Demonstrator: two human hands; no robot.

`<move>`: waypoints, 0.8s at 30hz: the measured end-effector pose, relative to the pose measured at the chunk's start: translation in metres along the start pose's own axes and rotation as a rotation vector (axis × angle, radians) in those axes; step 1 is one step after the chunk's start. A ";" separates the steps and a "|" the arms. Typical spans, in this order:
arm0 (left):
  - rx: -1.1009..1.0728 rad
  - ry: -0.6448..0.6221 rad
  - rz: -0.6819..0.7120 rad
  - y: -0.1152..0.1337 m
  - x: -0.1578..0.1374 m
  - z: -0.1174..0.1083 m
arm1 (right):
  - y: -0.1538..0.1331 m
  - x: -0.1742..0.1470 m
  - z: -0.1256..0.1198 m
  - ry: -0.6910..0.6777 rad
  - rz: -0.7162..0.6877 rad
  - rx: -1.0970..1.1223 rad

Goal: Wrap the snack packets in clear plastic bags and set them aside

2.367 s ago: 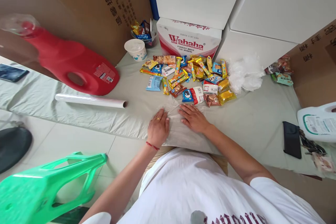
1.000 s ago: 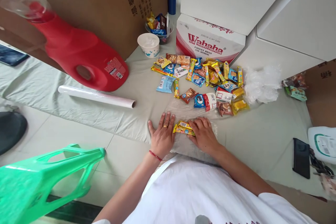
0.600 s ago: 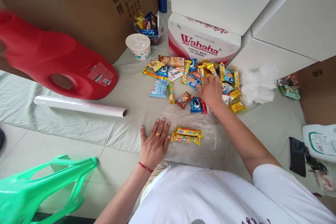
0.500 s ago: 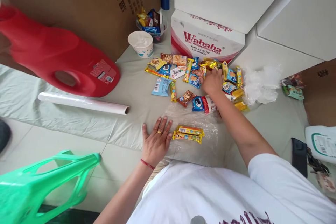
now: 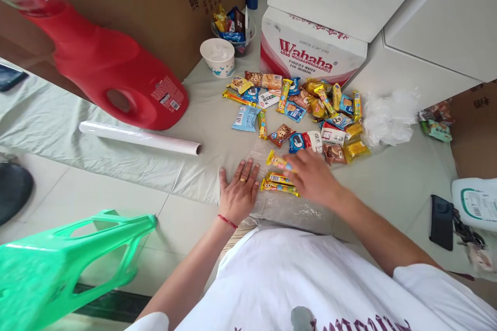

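Observation:
My left hand (image 5: 238, 191) lies flat, fingers spread, at the left edge of a clear plastic sheet (image 5: 310, 209). My right hand (image 5: 312, 176) is closed on a yellow-wrapped snack bar (image 5: 276, 161), gripping its right end. Just below it, two similar yellow snack bars (image 5: 280, 187) lie side by side on the sheet, partly covered by my right fingers. Farther back spreads a loose pile of wrapped snacks, among them a light-blue packet (image 5: 246, 118), a brown cookie packet (image 5: 281, 135) and a yellow-wrapped cake (image 5: 356, 151).
A white-and-red carton (image 5: 310, 51) stands behind the pile. On the left are a red jug (image 5: 128, 72), a white plastic roll (image 5: 143, 138) and a green stool (image 5: 77, 253). A paper bowl (image 5: 218, 59), crumpled clear plastic (image 5: 390, 116) and a black phone (image 5: 441, 222) also sit around.
My right hand has come back from the snack pile toward me, bringing a yellow snack bar over the two on the sheet. My left hand stays flat on the sheet's edge.

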State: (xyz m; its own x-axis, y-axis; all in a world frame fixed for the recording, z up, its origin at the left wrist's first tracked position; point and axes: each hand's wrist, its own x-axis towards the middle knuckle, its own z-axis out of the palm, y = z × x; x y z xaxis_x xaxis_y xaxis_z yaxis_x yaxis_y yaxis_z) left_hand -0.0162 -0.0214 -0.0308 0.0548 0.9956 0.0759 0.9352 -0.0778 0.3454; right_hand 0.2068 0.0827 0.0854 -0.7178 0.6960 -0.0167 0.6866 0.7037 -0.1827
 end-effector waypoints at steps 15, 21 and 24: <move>-0.001 0.044 0.018 -0.001 -0.001 0.003 | 0.035 0.035 0.015 0.075 0.120 0.038; 0.010 0.039 0.015 0.000 -0.001 -0.001 | 0.041 0.172 0.021 -0.236 0.419 0.058; 0.014 0.044 0.018 0.000 0.000 -0.001 | 0.030 0.206 0.035 -0.336 0.509 0.134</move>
State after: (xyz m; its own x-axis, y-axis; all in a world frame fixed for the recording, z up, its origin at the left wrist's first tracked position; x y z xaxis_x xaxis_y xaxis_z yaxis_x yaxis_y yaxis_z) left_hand -0.0170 -0.0218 -0.0298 0.0567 0.9907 0.1234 0.9390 -0.0949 0.3305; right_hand 0.0754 0.2424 0.0421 -0.3165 0.8412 -0.4385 0.9473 0.2563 -0.1922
